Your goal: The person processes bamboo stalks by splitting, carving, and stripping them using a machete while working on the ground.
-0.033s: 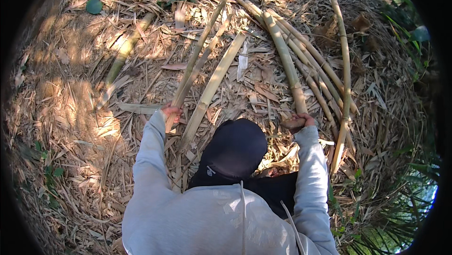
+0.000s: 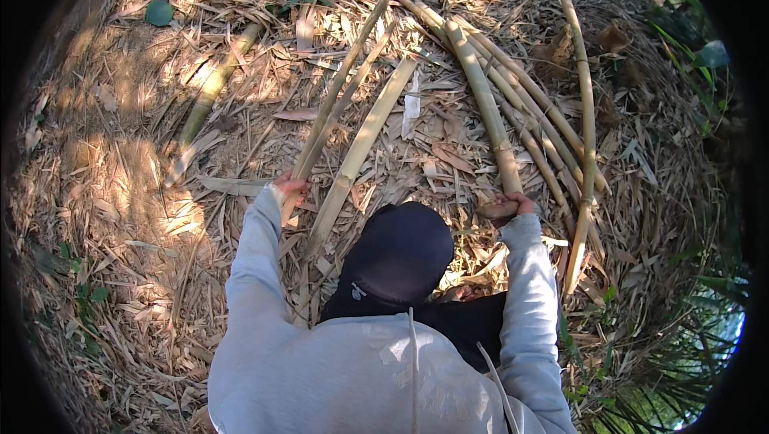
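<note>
My left hand (image 2: 290, 185) is closed around the lower end of a long split bamboo strip (image 2: 340, 81), which slants up and away to the right. A second narrow strip (image 2: 355, 85) runs close along its right side. Right of these lies a wider pale bamboo piece (image 2: 364, 141), apart from my hand. My right hand (image 2: 521, 203) is closed at the near end of a thick bamboo pole (image 2: 485, 101). A short, thick brown wooden piece (image 2: 497, 210) sticks out to the left of that fist; its kind is unclear.
Several bamboo poles (image 2: 545, 105) lie in a bundle on the right, with one curved pole (image 2: 589, 129) beyond them. A greenish bamboo length (image 2: 210, 93) rests at far left. Dry leaves (image 2: 144, 274) cover the ground. My dark-clad knee (image 2: 408, 246) is between my arms.
The far tip of the strip in my left hand has shifted slightly to the right. My right hand and the other poles look the same.
</note>
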`<control>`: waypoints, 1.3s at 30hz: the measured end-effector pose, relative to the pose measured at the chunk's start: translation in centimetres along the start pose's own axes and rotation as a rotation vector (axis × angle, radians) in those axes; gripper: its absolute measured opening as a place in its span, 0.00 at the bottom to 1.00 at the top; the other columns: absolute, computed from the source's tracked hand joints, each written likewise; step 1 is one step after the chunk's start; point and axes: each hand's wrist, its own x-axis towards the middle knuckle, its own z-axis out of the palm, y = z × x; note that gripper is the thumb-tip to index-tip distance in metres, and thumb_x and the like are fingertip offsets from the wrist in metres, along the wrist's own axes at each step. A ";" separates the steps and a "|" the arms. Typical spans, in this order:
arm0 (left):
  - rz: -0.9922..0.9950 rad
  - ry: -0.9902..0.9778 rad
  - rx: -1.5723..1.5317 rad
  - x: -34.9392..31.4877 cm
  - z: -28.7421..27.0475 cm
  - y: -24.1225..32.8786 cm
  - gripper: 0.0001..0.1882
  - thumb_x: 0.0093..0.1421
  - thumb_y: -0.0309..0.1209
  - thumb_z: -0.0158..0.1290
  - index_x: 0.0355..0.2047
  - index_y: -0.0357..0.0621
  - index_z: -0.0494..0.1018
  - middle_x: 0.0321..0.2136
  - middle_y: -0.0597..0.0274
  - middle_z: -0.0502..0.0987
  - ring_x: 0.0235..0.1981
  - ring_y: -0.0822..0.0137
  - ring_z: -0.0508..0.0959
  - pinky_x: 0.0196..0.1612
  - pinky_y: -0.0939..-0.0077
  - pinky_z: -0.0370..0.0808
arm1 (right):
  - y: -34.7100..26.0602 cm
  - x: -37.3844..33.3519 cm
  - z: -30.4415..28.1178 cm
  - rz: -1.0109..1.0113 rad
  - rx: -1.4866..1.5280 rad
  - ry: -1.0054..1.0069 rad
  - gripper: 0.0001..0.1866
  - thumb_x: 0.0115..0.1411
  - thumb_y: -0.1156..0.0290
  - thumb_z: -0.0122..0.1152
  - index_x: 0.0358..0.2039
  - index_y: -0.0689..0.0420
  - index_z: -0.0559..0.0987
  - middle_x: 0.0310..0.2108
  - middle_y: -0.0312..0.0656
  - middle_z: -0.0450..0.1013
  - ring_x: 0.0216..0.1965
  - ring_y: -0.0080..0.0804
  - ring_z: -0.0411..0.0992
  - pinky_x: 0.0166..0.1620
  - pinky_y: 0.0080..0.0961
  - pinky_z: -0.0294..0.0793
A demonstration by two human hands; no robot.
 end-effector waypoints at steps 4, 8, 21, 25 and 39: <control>0.290 0.383 0.755 2.6 0.2 3.2 0.23 0.51 0.36 0.63 0.44 0.42 0.70 0.31 0.52 0.77 0.25 0.59 0.77 0.30 0.65 0.75 | -0.3 -0.5 0.0 0.032 0.030 0.000 0.10 0.52 0.74 0.57 0.34 0.66 0.75 0.25 0.41 0.73 0.26 0.33 0.73 0.36 0.25 0.79; 0.290 0.775 1.100 6.1 -0.4 3.5 0.35 0.49 0.41 0.65 0.54 0.42 0.64 0.40 0.48 0.77 0.45 0.51 0.77 0.48 0.59 0.73 | -0.4 -0.6 0.0 0.003 0.028 -0.043 0.11 0.52 0.74 0.56 0.34 0.66 0.75 0.25 0.41 0.73 0.27 0.34 0.73 0.37 0.26 0.79; -0.094 0.786 1.242 0.1 9.0 -12.1 0.40 0.48 0.50 0.65 0.54 0.43 0.61 0.53 0.43 0.66 0.57 0.45 0.66 0.58 0.49 0.63 | 1.3 -2.5 0.3 -0.045 -0.048 0.057 0.13 0.53 0.73 0.54 0.37 0.68 0.75 0.28 0.44 0.74 0.27 0.35 0.73 0.38 0.29 0.79; -0.217 0.866 1.153 -1.7 7.9 -15.6 0.35 0.52 0.46 0.62 0.54 0.43 0.62 0.54 0.48 0.68 0.58 0.47 0.67 0.59 0.48 0.62 | 1.2 0.5 -1.4 0.039 -0.074 -0.029 0.12 0.53 0.72 0.54 0.36 0.67 0.77 0.27 0.43 0.75 0.29 0.37 0.74 0.38 0.30 0.79; 0.388 0.839 1.236 -9.8 13.2 -5.7 0.10 0.54 0.30 0.58 0.36 0.42 0.75 0.32 0.49 0.78 0.34 0.45 0.77 0.37 0.53 0.74 | -2.4 -1.1 -3.5 -0.011 -0.031 -0.138 0.08 0.51 0.73 0.57 0.30 0.64 0.74 0.25 0.46 0.72 0.29 0.43 0.72 0.40 0.39 0.79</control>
